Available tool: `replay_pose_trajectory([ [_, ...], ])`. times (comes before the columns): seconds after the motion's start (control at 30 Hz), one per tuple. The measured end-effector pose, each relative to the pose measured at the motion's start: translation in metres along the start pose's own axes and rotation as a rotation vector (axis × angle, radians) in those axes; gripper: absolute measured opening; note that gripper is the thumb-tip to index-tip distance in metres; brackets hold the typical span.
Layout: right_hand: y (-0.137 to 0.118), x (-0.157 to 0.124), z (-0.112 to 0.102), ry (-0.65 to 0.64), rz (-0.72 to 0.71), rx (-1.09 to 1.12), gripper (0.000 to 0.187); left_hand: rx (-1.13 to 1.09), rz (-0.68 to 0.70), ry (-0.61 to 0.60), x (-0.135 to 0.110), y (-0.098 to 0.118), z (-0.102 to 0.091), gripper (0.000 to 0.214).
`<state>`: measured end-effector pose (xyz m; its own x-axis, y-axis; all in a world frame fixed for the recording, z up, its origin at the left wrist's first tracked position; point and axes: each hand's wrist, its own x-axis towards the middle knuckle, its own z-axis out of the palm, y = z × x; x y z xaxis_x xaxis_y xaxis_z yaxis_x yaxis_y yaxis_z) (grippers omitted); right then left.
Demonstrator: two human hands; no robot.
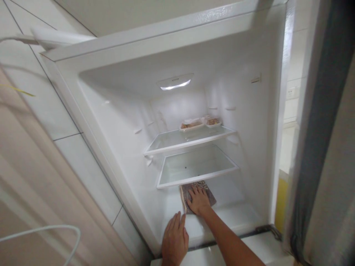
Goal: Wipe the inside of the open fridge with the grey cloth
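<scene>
My right hand (199, 200) lies flat with spread fingers on a folded brown patterned cloth (210, 194). The cloth rests on the white floor of the open fridge (230, 210), below the lower glass shelf (194, 166). My left hand (174, 236) is at the fridge's front edge, to the left of the cloth. Its fingers are stretched out and hold nothing; whether they touch the fridge floor I cannot tell. The far end of the cloth sits partly under the shelf's front edge.
Above, the upper glass shelf (183, 139) bears two wrapped food trays (192, 125) at its back right. A lamp (175, 83) glows under the ceiling. The open door (318, 147) stands at the right, with a tiled wall (66, 155) and a beige curtain (41, 166) at the left.
</scene>
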<state>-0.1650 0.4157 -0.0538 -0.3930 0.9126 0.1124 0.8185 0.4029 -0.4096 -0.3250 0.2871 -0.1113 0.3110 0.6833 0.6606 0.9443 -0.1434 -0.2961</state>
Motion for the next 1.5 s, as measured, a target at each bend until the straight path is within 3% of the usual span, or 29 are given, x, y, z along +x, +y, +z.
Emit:
replay_pose_trajectory([
  [0.17, 0.056, -0.018, -0.016, 0.105, 0.221, -0.104, 0.064, -0.052, -0.034, -0.053, -0.002, 0.000, 0.002, 0.049],
  [0.33, 0.093, -0.041, -0.034, 0.133, 0.288, -0.218, 0.064, -0.131, -0.087, -0.273, 0.012, -0.003, -0.011, 0.047],
  [0.43, 0.095, -0.056, -0.042, 0.089, 0.283, -0.234, 0.065, -0.197, -0.055, -0.486, 0.031, -0.008, -0.027, 0.046],
  [0.5, 0.093, -0.067, -0.044, 0.088, 0.299, -0.246, 0.065, -0.240, -0.050, -0.553, 0.040, -0.011, -0.036, 0.046],
  [0.67, 0.091, -0.098, -0.039, 0.180, 0.304, -0.296, 0.062, -0.317, -0.095, -0.519, 0.048, -0.013, -0.044, 0.041],
  [0.9, 0.097, -0.123, -0.024, 0.363, 0.273, -0.341, 0.056, -0.309, -0.214, -0.526, 0.057, -0.013, -0.034, 0.025],
  [1.1, 0.108, -0.081, -0.026, 0.323, 0.293, -0.295, 0.055, -0.290, -0.219, -0.490, 0.057, -0.013, -0.026, 0.026],
  [1.5, 0.146, 0.072, -0.025, 0.254, 0.207, -0.239, 0.058, -0.312, -0.218, -0.442, 0.045, -0.012, -0.012, 0.024],
])
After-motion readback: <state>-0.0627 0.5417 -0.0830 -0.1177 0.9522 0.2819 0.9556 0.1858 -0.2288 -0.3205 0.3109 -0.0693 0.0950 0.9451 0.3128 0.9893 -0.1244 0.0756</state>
